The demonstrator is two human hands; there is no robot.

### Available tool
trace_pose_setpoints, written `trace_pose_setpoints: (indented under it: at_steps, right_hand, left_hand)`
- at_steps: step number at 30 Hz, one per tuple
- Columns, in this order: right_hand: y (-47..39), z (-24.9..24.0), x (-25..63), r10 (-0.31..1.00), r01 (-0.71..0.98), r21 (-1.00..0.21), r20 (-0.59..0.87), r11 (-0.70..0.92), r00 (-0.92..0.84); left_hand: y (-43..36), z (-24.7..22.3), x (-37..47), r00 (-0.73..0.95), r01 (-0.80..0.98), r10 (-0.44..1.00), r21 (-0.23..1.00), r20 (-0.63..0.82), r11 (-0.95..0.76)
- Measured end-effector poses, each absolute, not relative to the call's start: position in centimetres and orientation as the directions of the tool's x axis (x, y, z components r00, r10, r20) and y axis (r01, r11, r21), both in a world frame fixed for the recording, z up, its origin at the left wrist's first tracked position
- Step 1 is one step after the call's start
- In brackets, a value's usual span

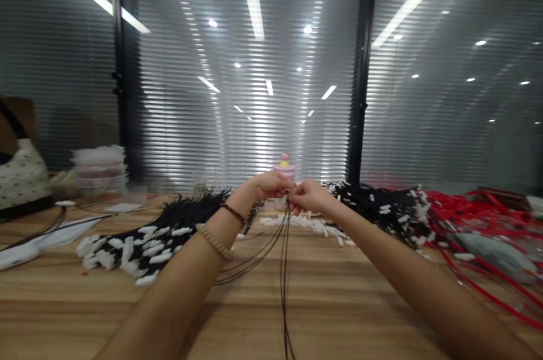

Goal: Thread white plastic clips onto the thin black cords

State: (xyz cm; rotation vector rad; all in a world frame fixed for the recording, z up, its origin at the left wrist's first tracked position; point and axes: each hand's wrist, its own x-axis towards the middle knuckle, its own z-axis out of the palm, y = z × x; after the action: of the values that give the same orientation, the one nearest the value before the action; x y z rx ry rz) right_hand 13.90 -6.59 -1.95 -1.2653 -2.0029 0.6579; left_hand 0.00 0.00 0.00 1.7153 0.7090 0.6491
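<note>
"Dark cords (288, 210), a thin bunch, hang from the fingertips over the middle of the table (237, 320). How are the hands holding them?"

"Left hand (271, 183) and right hand (311, 196) meet at the top, both with fingers drawn in. The right seems to pinch the cords. The left has thumb and fingers together, but I can't tell whether it grips a strand."

"Why up there?"

"I'd guess so the lengths fall free and don't tangle. Some drop almost straight; others curve away under the left forearm."

"And around them?"

"White pieces (316, 225) lie just beyond the hands, near a pink and yellow thing (284, 169) that the hands partly cover. To the left is a black bundle (186, 213) with white ends (151, 247); to the right, another black pile (386, 216), then red cords (462, 207). Sorted by colour, perhaps, and kept to the sides to leave working room."

"What can't you make out?"

"The very tips of the fingers: they overlap and blur, so any knot there is lost to me. The cords' lower ends run out of view, and the spotted bag (23, 176) at far left is cut off."
</note>
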Motion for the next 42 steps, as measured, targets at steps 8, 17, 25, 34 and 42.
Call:
trace_pose_setpoints:
  at_steps: [8,17,25,34,42]
  right_hand:
    - [-4.9,-3.0,14.1,0.888,0.564,-0.687,0.367,0.459,-0.277]
    - [-5.5,-2.9,14.3,0.835,0.78,-0.4,0.479,0.481,-0.269]
    - [-8.1,-2.8,14.3,0.895,0.657,-0.61,0.343,0.444,-0.286]
    - [-16.1,-7.1,19.3,0.902,0.408,-0.867,0.1,0.286,-0.42]
    - [-19.0,-6.9,24.7,0.856,0.186,-0.914,0.246,0.361,-0.454]
  left_hand:
    - [1.3,-0.6,-0.1,0.678,0.074,0.727,0.974,0.106,-0.212]
    - [1.1,-0.6,0.3,0.648,0.06,0.747,0.967,0.151,-0.248]
    - [-0.5,0.1,-1.1,0.65,-0.077,0.748,0.991,0.13,-0.105]
    - [-2.6,-9.2,-2.7,0.608,-0.038,0.789,0.99,-0.083,0.134]
    - [-3.3,-12.0,-1.4,0.637,-0.058,0.77,0.994,-0.039,0.098]
